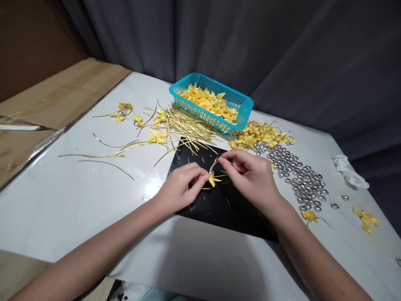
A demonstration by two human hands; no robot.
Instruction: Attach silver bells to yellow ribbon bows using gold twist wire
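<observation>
My left hand (pixel 181 186) is closed in a pinch on a small yellow ribbon bow (pixel 213 180) with a silver bead at its middle. My right hand (pixel 249 175) is closed too, its fingers pinching a thin gold wire tie (pixel 216 161) that loops up from the bow. Both hands hover over a black mat (pixel 219 205) on the white table (pixel 94 200).
A teal basket (pixel 242 109) of yellow bows stands at the back. A pile of gold wire ties (pixel 184 125) lies left of it, with finished bows (pixel 156 137) scattered nearby. Loose yellow bows (pixel 260 133) and many silver beads (pixel 297 175) lie to the right. Cardboard (pixel 46 104) borders the left.
</observation>
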